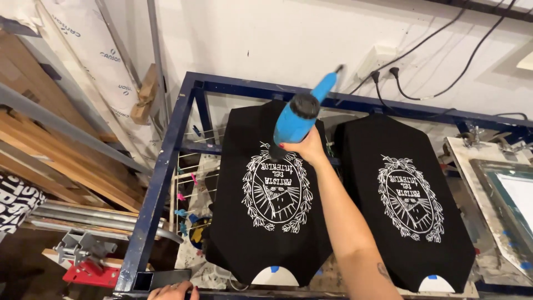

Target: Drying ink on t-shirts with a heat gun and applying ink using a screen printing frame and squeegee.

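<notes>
My right hand (pixel 307 149) grips a blue heat gun (pixel 297 119), its nozzle pointing down at the white oval print on a black shirt (pixel 265 222) stretched over the left platen. A second black shirt (pixel 408 233) with the same white print lies on the right platen. My left hand (pixel 173 291) rests on the blue metal frame (pixel 157 183) at the bottom edge; only its fingers show.
A printing screen (pixel 502 197) stands at the right edge. Wooden boards and metal bars (pixel 61 161) lean at the left, with a red clamp (pixel 91 273) below. Black cables (pixel 422 47) run along the white wall to a socket.
</notes>
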